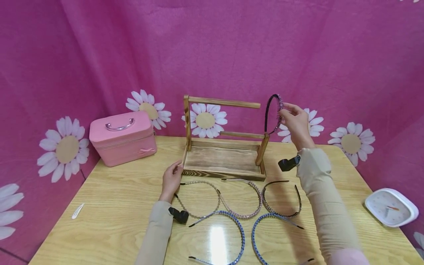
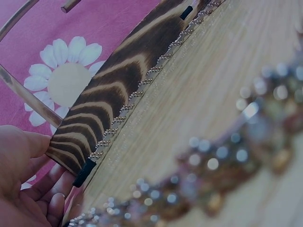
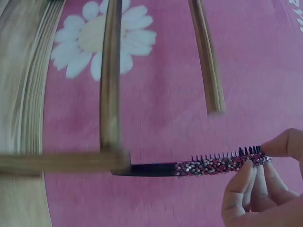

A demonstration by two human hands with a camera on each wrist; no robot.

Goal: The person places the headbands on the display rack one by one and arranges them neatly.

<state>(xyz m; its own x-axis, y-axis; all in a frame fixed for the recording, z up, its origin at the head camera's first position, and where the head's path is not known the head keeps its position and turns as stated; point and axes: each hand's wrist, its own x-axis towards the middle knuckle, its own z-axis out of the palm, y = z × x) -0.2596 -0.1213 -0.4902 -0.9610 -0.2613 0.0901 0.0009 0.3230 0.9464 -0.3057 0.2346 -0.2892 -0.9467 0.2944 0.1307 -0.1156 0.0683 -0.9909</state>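
Beige right sleeve looms closest, slanting up over the wooden table! Next in size, the wooden rack, five headbands lying in front of it. Its upper bar points rightward, end free. Down at the rack's front left corner, the left hand has thumb and fingers pinching the wood. Up on the right, far nearer that free end, the right hand pinches the held headband by its beaded side between thumb and fingertips. That hoop lies left of the fingers, between them and the bar's tip, upright and roughly crosswise to the bar; whether its lower end touches the short post, can't tell!
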